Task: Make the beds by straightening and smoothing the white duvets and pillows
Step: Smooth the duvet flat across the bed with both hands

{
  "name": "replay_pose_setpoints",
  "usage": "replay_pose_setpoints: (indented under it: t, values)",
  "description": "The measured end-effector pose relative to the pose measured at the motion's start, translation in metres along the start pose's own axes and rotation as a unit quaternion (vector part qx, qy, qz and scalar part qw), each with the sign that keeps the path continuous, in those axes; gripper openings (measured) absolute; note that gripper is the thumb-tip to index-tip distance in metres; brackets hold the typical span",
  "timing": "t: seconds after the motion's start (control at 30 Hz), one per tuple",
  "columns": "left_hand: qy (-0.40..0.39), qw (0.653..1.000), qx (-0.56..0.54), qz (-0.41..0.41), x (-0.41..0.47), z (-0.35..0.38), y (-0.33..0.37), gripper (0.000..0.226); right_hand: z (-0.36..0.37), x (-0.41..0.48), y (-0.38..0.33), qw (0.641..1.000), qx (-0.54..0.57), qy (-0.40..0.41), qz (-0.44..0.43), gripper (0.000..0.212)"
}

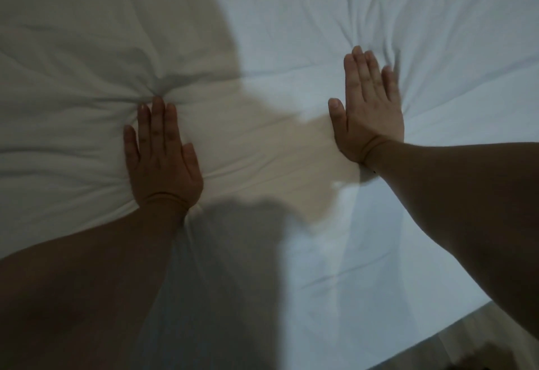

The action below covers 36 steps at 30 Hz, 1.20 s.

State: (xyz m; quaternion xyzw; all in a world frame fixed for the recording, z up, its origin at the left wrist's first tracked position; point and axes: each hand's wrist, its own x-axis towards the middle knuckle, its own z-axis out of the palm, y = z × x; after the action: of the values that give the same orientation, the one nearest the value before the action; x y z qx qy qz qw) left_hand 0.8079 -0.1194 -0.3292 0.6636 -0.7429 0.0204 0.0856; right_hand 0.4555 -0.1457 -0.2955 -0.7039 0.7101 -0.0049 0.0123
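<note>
A white duvet fills nearly the whole head view, soft and creased. My left hand lies flat on it at centre left, fingers straight and together, pressing a dent from which wrinkles fan out. My right hand presses flat on the duvet at centre right, fingers straight and pointing away from me, with creases spreading from its fingertips. Both forearms reach in from the bottom corners. No pillow is in view.
The bed's near edge runs diagonally across the bottom right, with a strip of wooden floor beyond it. My shadow darkens the duvet's left side and lower middle.
</note>
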Motion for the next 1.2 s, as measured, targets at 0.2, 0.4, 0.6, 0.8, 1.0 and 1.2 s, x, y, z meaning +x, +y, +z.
replay_pose_setpoints:
  t: [0.2,0.4,0.6,0.8,1.0,1.2]
  values:
    - [-0.003,1.000,-0.003,-0.013,0.001,-0.002,0.003,0.066,0.003,0.001,0.001,1.000,0.014,-0.012,0.000,0.072]
    - [-0.002,1.000,0.015,-0.019,0.002,-0.004,0.004,0.065,0.008,0.004,0.003,0.999,0.029,-0.006,-0.016,0.073]
    - [0.009,0.999,0.029,-0.022,0.000,-0.006,0.008,0.063,0.015,0.004,0.008,0.999,0.043,0.002,-0.029,0.073]
    - [0.019,0.999,0.027,-0.024,0.000,-0.006,0.008,0.063,0.015,0.004,0.007,0.999,0.040,0.004,-0.029,0.073]
    - [0.032,0.999,0.018,-0.024,0.000,-0.006,0.009,0.063,0.014,0.003,0.007,0.999,0.035,0.005,-0.031,0.074]
    - [0.024,0.999,0.023,-0.034,0.000,-0.008,0.007,0.063,0.017,0.003,0.008,0.999,0.036,-0.004,-0.031,0.073]
